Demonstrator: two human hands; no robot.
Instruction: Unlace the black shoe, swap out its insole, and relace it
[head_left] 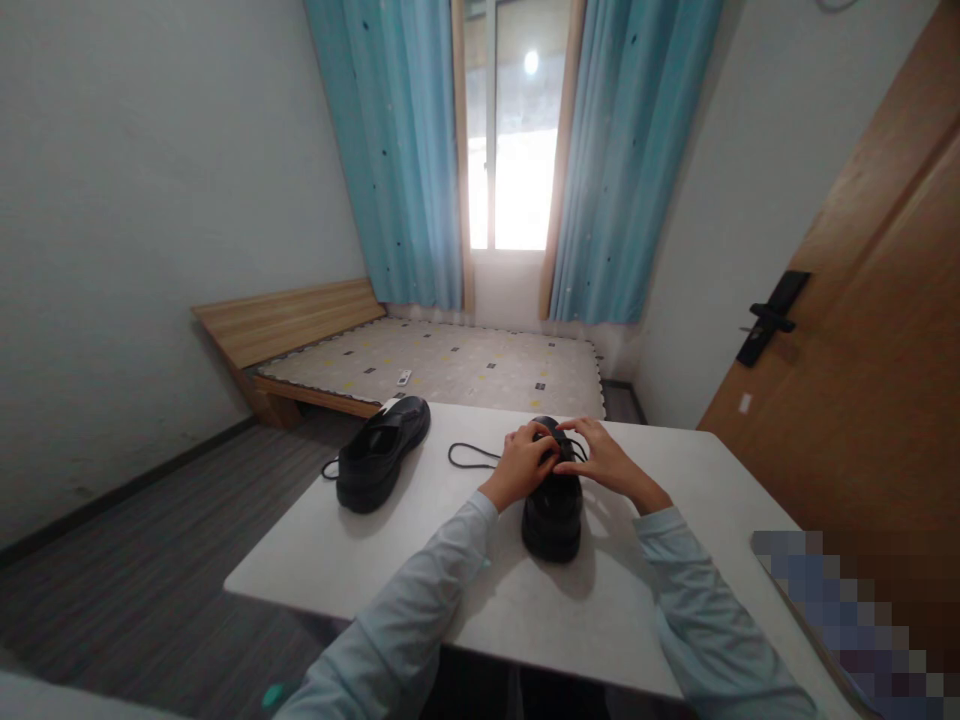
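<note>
While both hands work at its top, the black shoe (pixel 553 510) sits on the white table (pixel 420 570), heel near, toe pointing far | left hand (pixel 520 465) and right hand (pixel 609 462) pinch its lace (pixel 474 457) | second shoe (pixel 382 452) lies further left, tilted | bed (pixel 450 365) behind

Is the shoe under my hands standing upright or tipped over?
Upright. The black shoe sits sole-down on the white table, with the left hand and right hand on its laces.
</note>
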